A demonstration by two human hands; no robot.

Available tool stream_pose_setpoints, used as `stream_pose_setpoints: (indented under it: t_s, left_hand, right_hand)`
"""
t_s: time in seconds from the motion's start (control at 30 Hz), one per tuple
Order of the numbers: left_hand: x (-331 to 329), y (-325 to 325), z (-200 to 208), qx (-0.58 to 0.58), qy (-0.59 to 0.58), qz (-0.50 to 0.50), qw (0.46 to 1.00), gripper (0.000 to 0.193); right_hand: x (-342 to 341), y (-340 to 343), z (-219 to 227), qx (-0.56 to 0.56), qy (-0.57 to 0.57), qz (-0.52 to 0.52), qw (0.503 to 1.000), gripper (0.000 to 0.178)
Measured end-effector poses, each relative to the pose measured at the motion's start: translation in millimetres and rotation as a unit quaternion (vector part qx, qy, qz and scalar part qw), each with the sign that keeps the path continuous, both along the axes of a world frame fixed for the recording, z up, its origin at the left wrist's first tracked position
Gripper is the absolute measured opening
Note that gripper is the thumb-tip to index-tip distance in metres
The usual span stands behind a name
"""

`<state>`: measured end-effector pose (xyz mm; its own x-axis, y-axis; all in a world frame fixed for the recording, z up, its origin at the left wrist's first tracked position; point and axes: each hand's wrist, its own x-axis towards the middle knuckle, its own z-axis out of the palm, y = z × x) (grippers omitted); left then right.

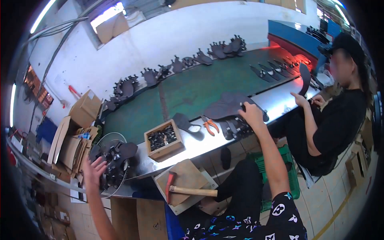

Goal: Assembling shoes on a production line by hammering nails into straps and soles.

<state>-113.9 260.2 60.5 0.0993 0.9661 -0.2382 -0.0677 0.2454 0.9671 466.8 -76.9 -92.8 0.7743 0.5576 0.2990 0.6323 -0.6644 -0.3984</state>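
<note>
My left hand (94, 170), fingers spread and holding nothing, is at the near side of a wire basket (120, 191) heaped with dark strapped shoe pieces (114, 156). My right hand (253, 115) is over the metal table edge with its fingers curled together. A small dark bit shows at its fingertips, too small to name. Beside it lies a pile of dark flat sole-shaped pieces (226, 106), and several dark strapped pieces (236, 129) rest nearer me. Left of these are orange-handled pliers (209, 126) and a dark piece with a pale oval (185, 122).
A wooden box (180, 145) of small dark metal parts stands on the table. A hammer (192, 191) lies on a board (188, 170) before my knees. Dark pieces line the green belt's (192, 92) far edge. At right, a co-worker (340, 108) holds a dark sole (305, 78).
</note>
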Motion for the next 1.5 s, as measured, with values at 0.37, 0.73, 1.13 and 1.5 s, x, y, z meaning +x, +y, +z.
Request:
stream_pose_setpoints:
  t_s: [0.37,0.73,1.13,1.5]
  left_hand:
    - [104.0,-222.0,11.4,0.575,0.254,-0.247,0.737,0.085]
    - [69.8,-241.5,-89.8,0.08,-0.192,-0.159,0.965,0.067]
    - [128.6,-184.7,-171.0,0.396,0.494,-0.089,0.769,0.056]
    - [277.2,10.7,-171.7,0.47,0.38,-0.224,0.764,0.022]
  right_hand:
    - [-269.4,29.8,171.0,0.298,-0.309,0.592,0.682,0.041]
    - [-312.8,-35.5,-52.5,-0.025,0.032,0.307,0.951,0.074]
    - [-294.2,-218.5,-113.7,0.236,0.279,0.043,0.93,0.004]
    - [-292.0,-136.9,-70.9,0.302,0.451,0.032,0.839,0.012]
